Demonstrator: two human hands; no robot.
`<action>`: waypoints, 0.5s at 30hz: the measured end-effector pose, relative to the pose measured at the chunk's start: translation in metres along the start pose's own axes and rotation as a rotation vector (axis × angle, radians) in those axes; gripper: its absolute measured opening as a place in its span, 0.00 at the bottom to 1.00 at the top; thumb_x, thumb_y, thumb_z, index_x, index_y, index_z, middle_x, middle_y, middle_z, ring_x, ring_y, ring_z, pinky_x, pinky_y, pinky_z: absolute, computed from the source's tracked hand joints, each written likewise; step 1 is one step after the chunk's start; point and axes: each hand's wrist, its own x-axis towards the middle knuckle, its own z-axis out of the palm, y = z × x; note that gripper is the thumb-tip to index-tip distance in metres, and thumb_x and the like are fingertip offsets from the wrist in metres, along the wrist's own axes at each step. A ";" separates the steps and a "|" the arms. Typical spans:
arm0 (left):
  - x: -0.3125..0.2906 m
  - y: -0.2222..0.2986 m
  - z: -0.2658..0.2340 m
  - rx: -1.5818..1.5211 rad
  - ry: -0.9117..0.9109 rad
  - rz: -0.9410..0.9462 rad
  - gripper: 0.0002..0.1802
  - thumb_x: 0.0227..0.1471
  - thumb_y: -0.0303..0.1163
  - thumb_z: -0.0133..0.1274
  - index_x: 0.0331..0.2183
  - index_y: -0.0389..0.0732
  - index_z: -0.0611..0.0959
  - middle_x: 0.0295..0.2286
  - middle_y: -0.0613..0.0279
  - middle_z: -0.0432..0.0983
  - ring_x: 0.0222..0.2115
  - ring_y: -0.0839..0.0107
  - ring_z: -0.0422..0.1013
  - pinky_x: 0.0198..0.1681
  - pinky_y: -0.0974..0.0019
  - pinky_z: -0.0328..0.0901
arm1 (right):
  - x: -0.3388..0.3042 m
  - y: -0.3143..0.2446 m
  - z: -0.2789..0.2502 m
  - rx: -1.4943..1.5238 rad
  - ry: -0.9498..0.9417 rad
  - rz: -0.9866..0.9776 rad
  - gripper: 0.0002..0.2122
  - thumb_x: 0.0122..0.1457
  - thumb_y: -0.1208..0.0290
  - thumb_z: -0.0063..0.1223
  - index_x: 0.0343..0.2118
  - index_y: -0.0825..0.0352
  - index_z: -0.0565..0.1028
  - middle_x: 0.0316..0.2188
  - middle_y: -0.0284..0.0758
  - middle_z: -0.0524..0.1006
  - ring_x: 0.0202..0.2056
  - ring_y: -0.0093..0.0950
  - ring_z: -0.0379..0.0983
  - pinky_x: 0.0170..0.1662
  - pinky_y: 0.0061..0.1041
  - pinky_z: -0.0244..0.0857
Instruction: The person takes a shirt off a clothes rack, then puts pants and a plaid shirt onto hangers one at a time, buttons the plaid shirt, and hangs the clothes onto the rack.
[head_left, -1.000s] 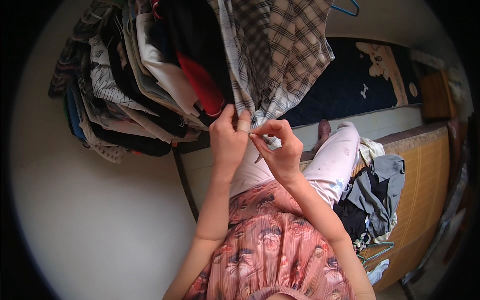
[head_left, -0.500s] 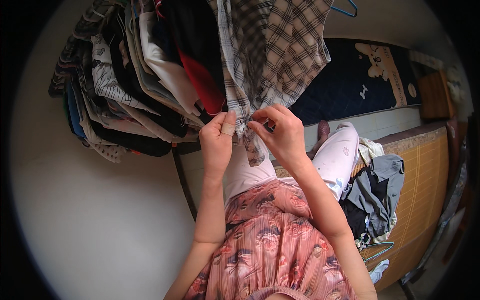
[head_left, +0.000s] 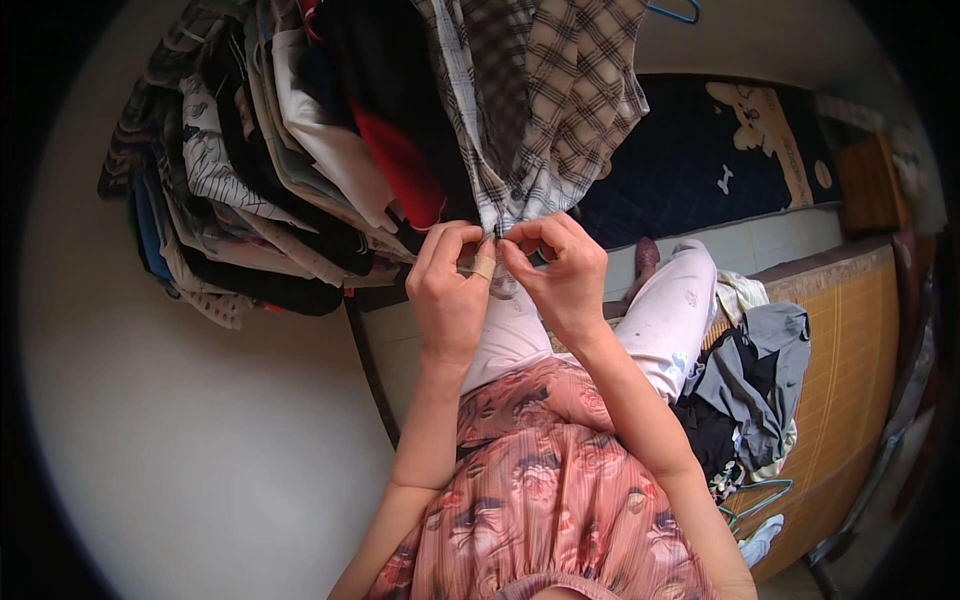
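Note:
A beige and white plaid shirt (head_left: 585, 85) hangs in front of me, its two front edges drawn together low down. My left hand (head_left: 447, 290), with a tan bandage on the thumb, pinches the left front edge. Close beside it, my right hand (head_left: 560, 275) pinches the opposite edge with thumb and forefinger. The fingertips of both hands nearly meet at the shirt front. A small dark button (head_left: 517, 190) shows just above them. What lies between the fingertips is mostly hidden.
Many hanging clothes (head_left: 250, 180) crowd the left, with a red and black garment (head_left: 400, 160) nearest the shirt. A blue hanger (head_left: 676, 12) shows at the top. On the right, grey and black clothes (head_left: 755, 380) and a teal hanger (head_left: 755, 495) lie on a woven mat (head_left: 850, 340). A dark blue mat (head_left: 670, 150) lies beyond.
My left hand has moved right, closer to my right hand, and its fingers have curled in at the shirt front. The lower shirt edges are now closer together.

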 end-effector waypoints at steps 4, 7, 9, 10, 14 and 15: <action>-0.001 0.005 -0.005 -0.180 -0.065 -0.164 0.07 0.42 0.21 0.59 0.28 0.32 0.78 0.25 0.59 0.74 0.23 0.72 0.71 0.28 0.71 0.66 | 0.002 0.000 -0.001 0.027 -0.003 0.004 0.04 0.44 0.78 0.60 0.24 0.67 0.76 0.21 0.31 0.73 0.21 0.20 0.69 0.25 0.18 0.63; -0.001 0.006 -0.005 -0.232 -0.083 -0.204 0.08 0.43 0.21 0.59 0.29 0.32 0.78 0.25 0.61 0.74 0.23 0.75 0.71 0.27 0.73 0.66 | 0.002 0.001 0.000 0.113 -0.018 0.063 0.03 0.47 0.79 0.59 0.26 0.70 0.76 0.22 0.31 0.74 0.22 0.17 0.68 0.26 0.15 0.63; -0.001 0.006 -0.005 -0.265 -0.091 -0.238 0.08 0.44 0.21 0.58 0.30 0.31 0.79 0.25 0.62 0.74 0.23 0.77 0.71 0.27 0.74 0.67 | 0.003 0.002 0.001 0.175 -0.023 0.098 0.03 0.48 0.79 0.59 0.26 0.71 0.76 0.23 0.31 0.74 0.22 0.16 0.68 0.27 0.15 0.63; -0.001 0.005 -0.004 -0.317 -0.087 -0.263 0.07 0.45 0.22 0.58 0.30 0.31 0.79 0.25 0.63 0.74 0.24 0.78 0.71 0.28 0.75 0.67 | 0.005 0.003 0.002 0.200 -0.016 0.098 0.03 0.47 0.79 0.59 0.26 0.70 0.76 0.22 0.32 0.73 0.21 0.19 0.68 0.26 0.17 0.62; -0.005 -0.002 -0.003 -0.525 -0.132 -0.365 0.08 0.49 0.23 0.55 0.34 0.30 0.78 0.27 0.65 0.75 0.25 0.79 0.71 0.30 0.77 0.67 | 0.010 0.003 0.000 0.210 -0.043 0.128 0.04 0.46 0.78 0.58 0.25 0.69 0.76 0.21 0.33 0.73 0.21 0.22 0.68 0.26 0.20 0.62; -0.004 -0.003 -0.003 -0.525 -0.133 -0.364 0.08 0.49 0.23 0.55 0.34 0.30 0.78 0.27 0.65 0.75 0.25 0.79 0.71 0.30 0.77 0.67 | 0.010 0.004 0.000 0.210 -0.041 0.128 0.04 0.46 0.78 0.58 0.25 0.69 0.76 0.21 0.33 0.73 0.21 0.22 0.68 0.26 0.20 0.62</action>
